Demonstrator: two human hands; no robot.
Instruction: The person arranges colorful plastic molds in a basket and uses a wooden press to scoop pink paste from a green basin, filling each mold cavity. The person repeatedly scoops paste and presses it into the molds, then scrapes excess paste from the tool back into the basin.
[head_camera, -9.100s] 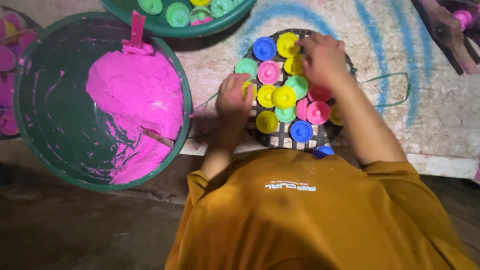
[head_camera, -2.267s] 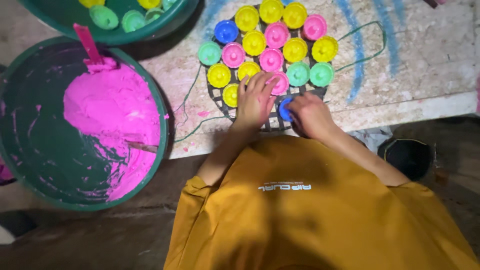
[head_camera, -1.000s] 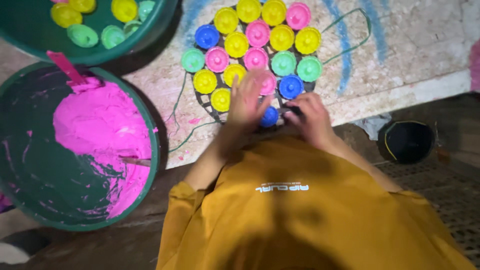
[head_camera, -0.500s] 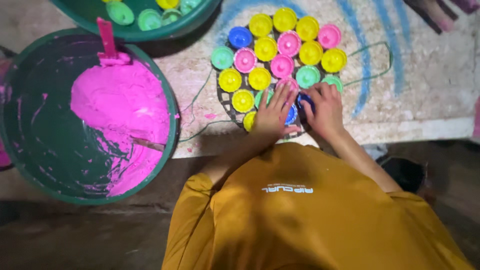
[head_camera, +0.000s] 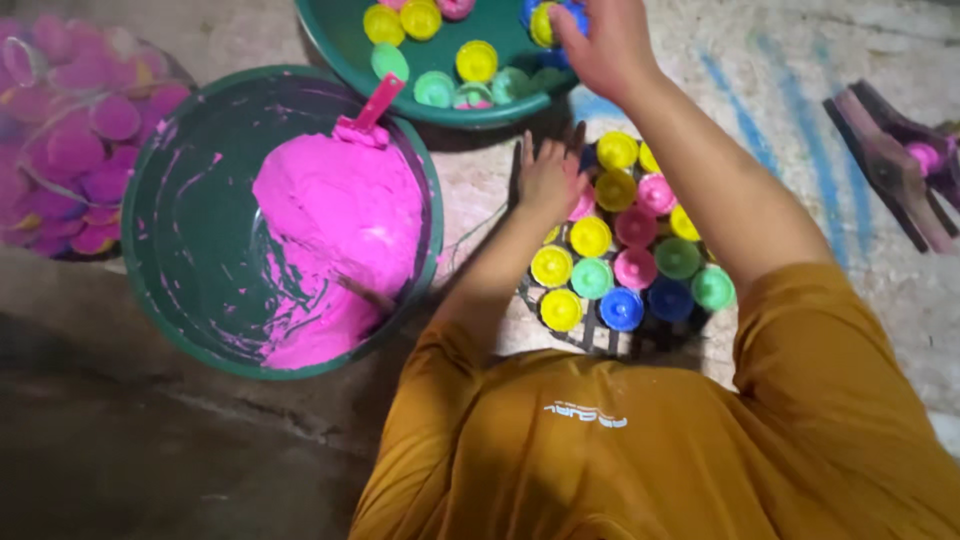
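Note:
A round dark rack (head_camera: 598, 344) lies on the stone slab, filled with small yellow, pink, green and blue cups (head_camera: 592, 237). My left hand (head_camera: 548, 180) rests flat on the rack's upper left edge, fingers spread and holding nothing. My right hand (head_camera: 603, 45) reaches up into a green basin (head_camera: 400, 92) of loose coloured cups. Its fingers curl over a yellow cup (head_camera: 545, 24) and a blue one. I cannot tell whether the hand grips either of them.
A large green basin (head_camera: 175, 200) at left holds a mound of pink paste (head_camera: 335, 215) with a pink scoop (head_camera: 372, 104) stuck in it. A net bag of pink discs (head_camera: 75, 150) lies far left. A dark hinged press (head_camera: 890, 150) sits at right.
Both hands were pressing at the rack's near edge. My right hand has since lifted away into the far basin of cups, and my left hand has slid to the rack's upper left.

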